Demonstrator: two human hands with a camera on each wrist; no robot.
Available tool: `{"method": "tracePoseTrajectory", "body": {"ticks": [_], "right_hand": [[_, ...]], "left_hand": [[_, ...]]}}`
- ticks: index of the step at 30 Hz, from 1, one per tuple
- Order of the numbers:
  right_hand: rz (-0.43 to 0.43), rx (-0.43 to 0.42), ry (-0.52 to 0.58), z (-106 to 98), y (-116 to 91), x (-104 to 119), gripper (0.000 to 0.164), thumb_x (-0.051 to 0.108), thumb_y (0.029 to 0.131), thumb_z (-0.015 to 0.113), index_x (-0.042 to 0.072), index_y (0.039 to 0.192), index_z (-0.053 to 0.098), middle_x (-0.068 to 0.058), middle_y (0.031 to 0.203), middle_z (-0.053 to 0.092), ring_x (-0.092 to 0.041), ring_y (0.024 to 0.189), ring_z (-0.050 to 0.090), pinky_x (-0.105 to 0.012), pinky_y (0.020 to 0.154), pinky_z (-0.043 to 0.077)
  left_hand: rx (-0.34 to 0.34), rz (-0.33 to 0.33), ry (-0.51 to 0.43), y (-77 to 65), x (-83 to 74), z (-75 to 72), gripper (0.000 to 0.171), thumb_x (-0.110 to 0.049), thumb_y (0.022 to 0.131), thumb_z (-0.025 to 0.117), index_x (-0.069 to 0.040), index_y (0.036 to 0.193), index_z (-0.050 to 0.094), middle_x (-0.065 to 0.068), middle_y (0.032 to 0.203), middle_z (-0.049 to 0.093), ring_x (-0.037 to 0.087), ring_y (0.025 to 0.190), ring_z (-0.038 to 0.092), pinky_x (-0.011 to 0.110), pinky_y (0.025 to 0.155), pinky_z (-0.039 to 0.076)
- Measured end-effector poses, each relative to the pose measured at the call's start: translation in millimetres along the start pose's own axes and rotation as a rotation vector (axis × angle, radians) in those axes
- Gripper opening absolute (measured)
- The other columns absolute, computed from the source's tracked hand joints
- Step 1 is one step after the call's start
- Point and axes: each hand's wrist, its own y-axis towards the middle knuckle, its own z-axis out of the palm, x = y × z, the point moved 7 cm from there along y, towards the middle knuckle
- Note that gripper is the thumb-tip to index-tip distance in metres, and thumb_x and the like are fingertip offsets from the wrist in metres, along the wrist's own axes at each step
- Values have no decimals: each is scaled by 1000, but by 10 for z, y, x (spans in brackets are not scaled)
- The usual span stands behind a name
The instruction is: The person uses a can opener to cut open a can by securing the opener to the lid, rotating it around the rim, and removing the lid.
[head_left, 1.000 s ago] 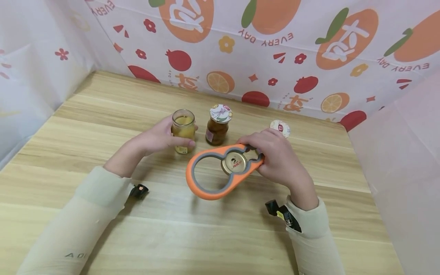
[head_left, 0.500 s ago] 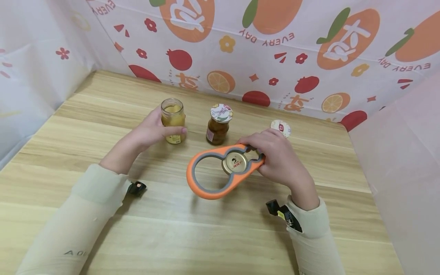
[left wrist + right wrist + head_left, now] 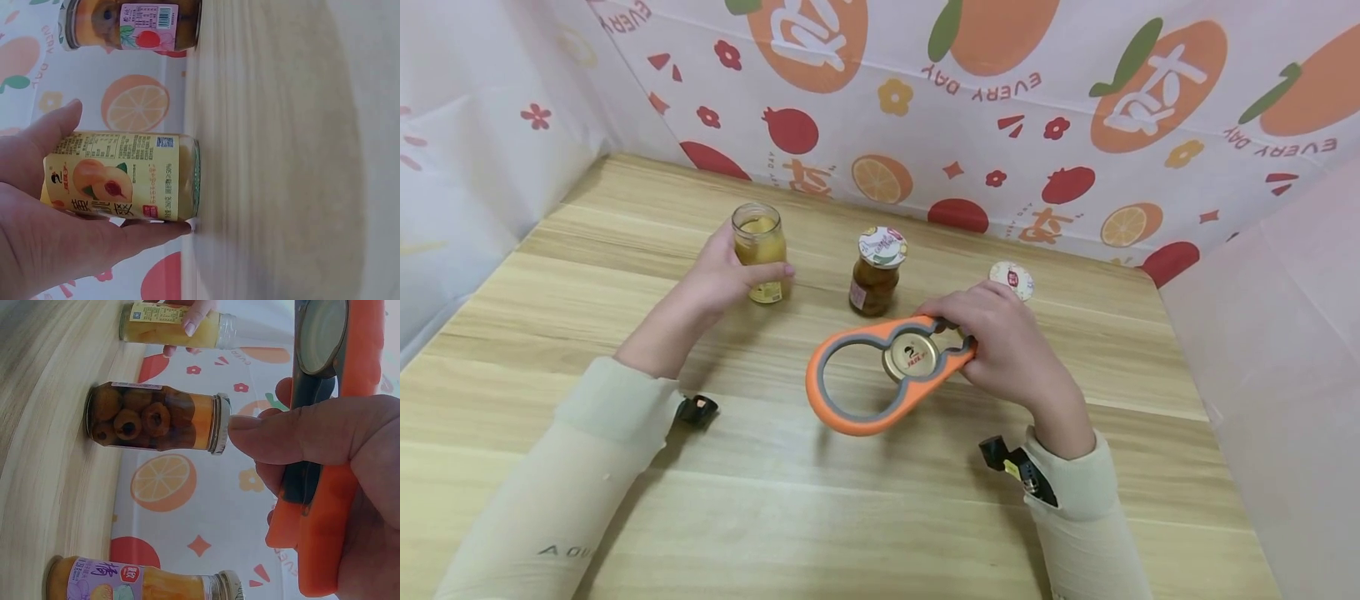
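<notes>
My left hand (image 3: pixel 718 271) holds a lidless glass jar of yellow peaches (image 3: pixel 760 242), thumb on the near side and fingers behind. In the left wrist view the jar's yellow label (image 3: pixel 103 178) shows a peach, and its base is right at the tabletop. My right hand (image 3: pixel 1003 337) grips an orange and grey jar opener (image 3: pixel 859 427) by its narrow end, raised over the table. A gold lid (image 3: pixel 912 357) sits in the opener's middle ring. Between the hands stands a lidded jar of dark round fruit (image 3: pixel 874 287), touched by neither in the head view.
Behind my right hand stands another lidded jar, mostly hidden in the head view except its white lid (image 3: pixel 1011 279); its purple label (image 3: pixel 106 581) shows in the right wrist view. A fruit-print curtain (image 3: pixel 850 108) borders the back of the wooden table (image 3: pixel 850 525).
My left hand has carried the peach jar left and toward the back, away from the opener and the dark jar. The right hand and opener have stayed in place.
</notes>
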Motion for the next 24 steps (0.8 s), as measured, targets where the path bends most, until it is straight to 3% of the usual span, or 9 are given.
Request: {"method": "tracePoseTrajectory", "body": {"ticks": [9, 18, 24], "right_hand": [[-16, 8, -6, 13, 7, 11, 48, -2, 65, 76, 22, 106, 67, 18, 90, 61, 0, 85, 51, -34, 86, 37], [-13, 8, -5, 14, 2, 13, 48, -2, 65, 76, 22, 106, 67, 18, 90, 61, 0, 85, 51, -35, 86, 37], [-17, 9, -1, 12, 9, 21, 48, -2, 64, 77, 22, 106, 67, 18, 90, 61, 0, 84, 51, -34, 85, 38]], "left_hand": [[-26, -19, -10, 11, 14, -108, 69, -17, 78, 78, -20, 132, 35, 6, 117, 45, 24, 106, 42, 43, 92, 34], [-28, -29, -17, 5, 16, -123, 68, -18, 78, 78, -22, 131, 35, 6, 117, 46, 25, 108, 41, 46, 94, 32], [-73, -54, 7, 12, 48, -141, 73, -22, 77, 79, -22, 134, 35, 5, 122, 44, 24, 112, 40, 47, 97, 31]]}}
